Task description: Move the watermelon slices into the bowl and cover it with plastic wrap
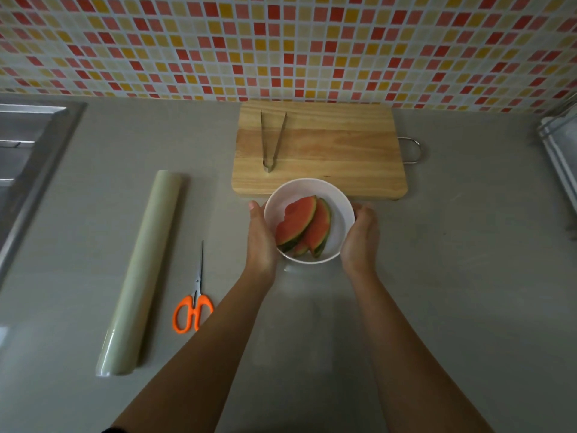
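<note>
A white bowl (pixel 338 201) sits just in front of the wooden cutting board (pixel 337 154), with two watermelon slices (pixel 304 226) lying inside it, red flesh up. My left hand (pixel 261 239) cups the bowl's left side and my right hand (pixel 359 237) cups its right side, fingers wrapped around the wall. A clear sheet of plastic wrap (pixel 290 267) seems to lie under the bowl on the counter. The roll of plastic wrap (pixel 140 273) lies lengthwise at the left.
Metal tongs (pixel 272 140) rest on the cutting board. Orange-handled scissors (pixel 195 296) lie between the roll and my left arm. A steel sink (pixel 22 157) is at the far left, a rack (pixel 559 151) at the right edge, and a tiled wall behind.
</note>
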Motion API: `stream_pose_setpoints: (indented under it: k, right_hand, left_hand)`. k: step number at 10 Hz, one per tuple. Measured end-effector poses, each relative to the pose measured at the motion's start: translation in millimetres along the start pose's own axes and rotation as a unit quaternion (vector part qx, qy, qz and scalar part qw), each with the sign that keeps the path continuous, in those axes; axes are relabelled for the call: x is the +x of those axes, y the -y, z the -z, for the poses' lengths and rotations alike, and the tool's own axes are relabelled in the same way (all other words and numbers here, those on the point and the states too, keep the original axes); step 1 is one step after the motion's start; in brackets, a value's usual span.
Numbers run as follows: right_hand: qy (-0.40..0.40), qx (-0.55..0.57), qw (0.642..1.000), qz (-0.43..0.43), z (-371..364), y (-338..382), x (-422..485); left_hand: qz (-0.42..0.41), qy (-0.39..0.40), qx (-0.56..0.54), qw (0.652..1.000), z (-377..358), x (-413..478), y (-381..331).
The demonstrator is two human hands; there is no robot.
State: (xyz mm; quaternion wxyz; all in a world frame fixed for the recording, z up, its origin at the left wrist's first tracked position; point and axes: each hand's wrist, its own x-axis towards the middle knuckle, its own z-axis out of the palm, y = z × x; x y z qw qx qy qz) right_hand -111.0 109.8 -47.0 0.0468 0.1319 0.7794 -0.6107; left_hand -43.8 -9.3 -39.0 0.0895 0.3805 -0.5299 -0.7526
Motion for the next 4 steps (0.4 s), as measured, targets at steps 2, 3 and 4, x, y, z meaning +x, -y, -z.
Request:
stream_pose_setpoints:
  k: [2,3,4]
  right_hand:
    - [0.012,-0.008,1.000,-0.022,4,-1,0]
    - [0.038,-0.005,0.998,-0.051,8,-3,5]
    - [0.062,0.028,0.993,-0.101,15,2,15]
  left_hand:
    - [-0.028,-0.052,0.170,0.984,7,5,4]
    - [-0.048,-0.047,0.228,0.971,12,5,4]
    - [-0.049,-0.039,0.224,0.972,21,7,-3]
